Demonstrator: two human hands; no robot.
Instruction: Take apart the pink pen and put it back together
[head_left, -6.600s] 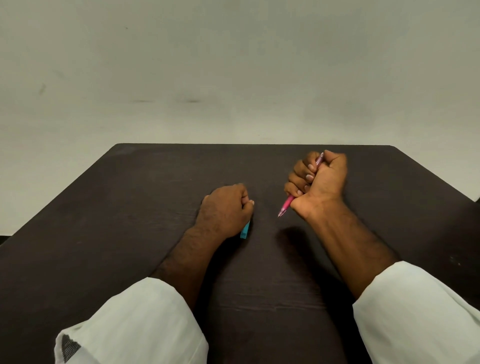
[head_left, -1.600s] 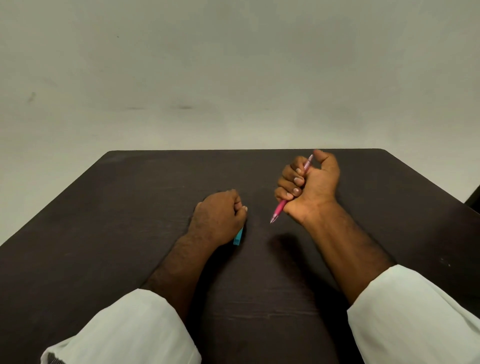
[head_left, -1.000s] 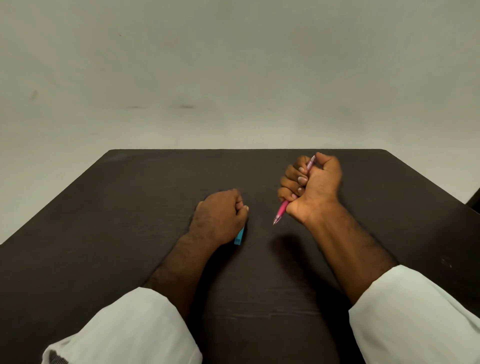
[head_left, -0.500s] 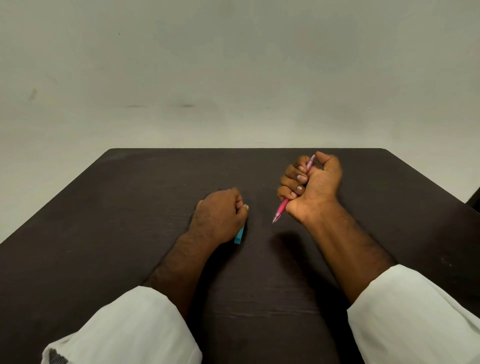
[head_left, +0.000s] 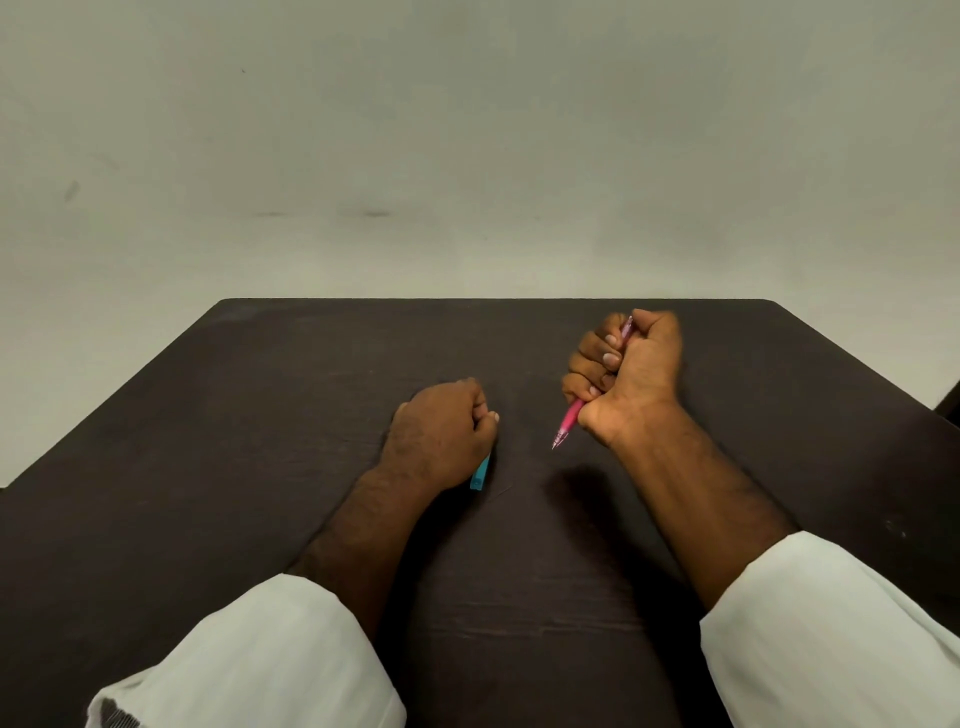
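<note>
Plainly, both hands are curled into fists and sit apart over a dark brown desk. The right hand is raised slightly off the desk with all its fingers wrapped round the pink pen, thumb folded over the top. The pen runs slantwise through the fist: its pale upper end shows just above the fingers and its pointed tip angles down and left, toward the person, above the desk. It looks whole, in one piece. The left hand rests knuckles-up on the desk, closed on a short teal piece whose end pokes out beneath the heel of the hand; what it is cannot be made out. White sleeves cover both forearms up to mid-arm.
</note>
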